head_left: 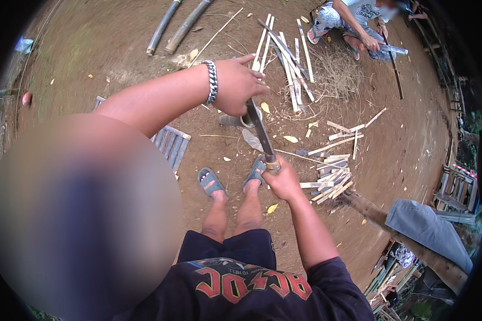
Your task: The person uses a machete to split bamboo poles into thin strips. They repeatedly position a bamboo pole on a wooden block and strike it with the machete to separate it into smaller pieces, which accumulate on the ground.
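My right hand (pixel 284 181) is closed round the handle of a machete (pixel 261 134), whose dark blade points up and away from me. Over the blade's far end is my left hand (pixel 236 81), its fingers stretched out and apart and a chain bracelet at the wrist. Whether the left hand touches the blade I cannot tell. Partly behind the blade is a short bamboo tube (pixel 231 121) with a pale cut rim. Both my feet, in sandals, are on the dirt close to the machete.
Split bamboo strips (pixel 294 75) lie ahead, with a strip pile (pixel 332 179) to the right. Bamboo poles (pixel 181 27) lie far left. A slatted panel (pixel 171 147) is by my left arm. Grey cloth (pixel 428 230) drapes a log. A person (pixel 359 27) squats far right, holding a long blade.
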Available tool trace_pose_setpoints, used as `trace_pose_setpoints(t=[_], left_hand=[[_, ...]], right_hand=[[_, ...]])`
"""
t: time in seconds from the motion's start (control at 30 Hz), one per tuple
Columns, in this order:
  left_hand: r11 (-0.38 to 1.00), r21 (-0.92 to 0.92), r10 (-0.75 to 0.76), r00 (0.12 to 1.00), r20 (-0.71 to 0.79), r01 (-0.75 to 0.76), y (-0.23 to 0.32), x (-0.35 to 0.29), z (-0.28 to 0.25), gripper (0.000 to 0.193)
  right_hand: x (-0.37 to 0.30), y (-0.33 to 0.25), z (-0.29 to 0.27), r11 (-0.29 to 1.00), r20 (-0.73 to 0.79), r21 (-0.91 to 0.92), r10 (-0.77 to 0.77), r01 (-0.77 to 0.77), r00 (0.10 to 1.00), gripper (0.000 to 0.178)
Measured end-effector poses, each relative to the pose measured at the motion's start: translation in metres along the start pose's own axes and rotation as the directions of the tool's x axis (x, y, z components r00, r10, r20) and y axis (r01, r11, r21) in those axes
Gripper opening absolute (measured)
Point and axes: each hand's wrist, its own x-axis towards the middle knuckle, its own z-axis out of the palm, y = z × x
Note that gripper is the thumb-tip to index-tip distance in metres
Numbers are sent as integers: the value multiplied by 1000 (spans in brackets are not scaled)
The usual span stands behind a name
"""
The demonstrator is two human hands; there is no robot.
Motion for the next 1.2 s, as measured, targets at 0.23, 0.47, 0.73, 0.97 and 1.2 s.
trace_pose_setpoints(t=[0.23,0.47,0.73,0.97,1.2], left_hand=[[1000,12,14,981,-193,-12,-27,25,28,23],[996,46,-66,957,-281,82,-40,42,46,25],[994,82,-58,994,-93,66,-42,35,28,39],[987,74,-113,952,-285,140,-42,11,52,66],[973,-112,-224,937,-268,200,-36,-24,75,65]], right_hand=[[17,-16,-35,989,-36,-147,-12,7,999,44],[37,-28,-54,946,-160,-316,20,-71,987,52],[42,-31,-55,982,-15,-181,48,-50,999,47],[52,-29,-24,985,-58,-172,-46,36,997,42],[40,-62,-53,968,161,-251,17,24,987,49]])
